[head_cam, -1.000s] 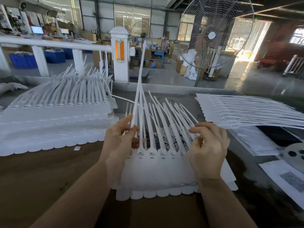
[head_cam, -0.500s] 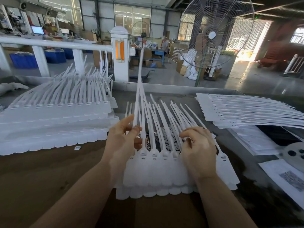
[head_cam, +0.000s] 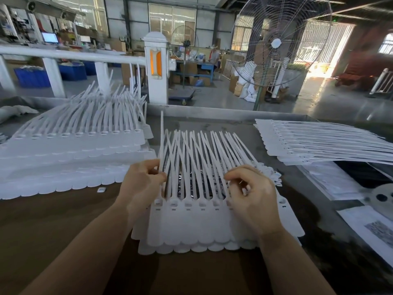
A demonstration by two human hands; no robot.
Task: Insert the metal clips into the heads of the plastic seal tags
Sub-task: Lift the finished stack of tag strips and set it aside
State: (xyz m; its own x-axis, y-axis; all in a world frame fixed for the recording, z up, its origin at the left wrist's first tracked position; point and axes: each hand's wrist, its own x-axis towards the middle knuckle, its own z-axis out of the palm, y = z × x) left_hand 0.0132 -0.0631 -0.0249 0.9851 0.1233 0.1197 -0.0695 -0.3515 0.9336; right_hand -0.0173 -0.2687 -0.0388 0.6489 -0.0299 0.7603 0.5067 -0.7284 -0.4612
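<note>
At lower centre, a stack of white plastic seal tags (head_cam: 191,228) lies on the brown worktop (head_cam: 53,226), flat bodies toward the camera, thin tails fanning away. The left hand (head_cam: 141,185) rests at the stack's left edge, thumb and fingers pinching tails there; one tail (head_cam: 162,137) stands nearly upright above it. The right hand (head_cam: 253,194) sits over the right-hand heads, fingers curled down among the tails; whether it holds a clip I cannot tell. Dark, shiny metal clips (head_cam: 200,186) show between the tails, just beyond the row of heads. Farther left lies a bigger tag pile (head_cam: 70,154); at upper right, another pile (head_cam: 319,143). Beyond stands a pedestal fan (head_cam: 276,43).
</note>
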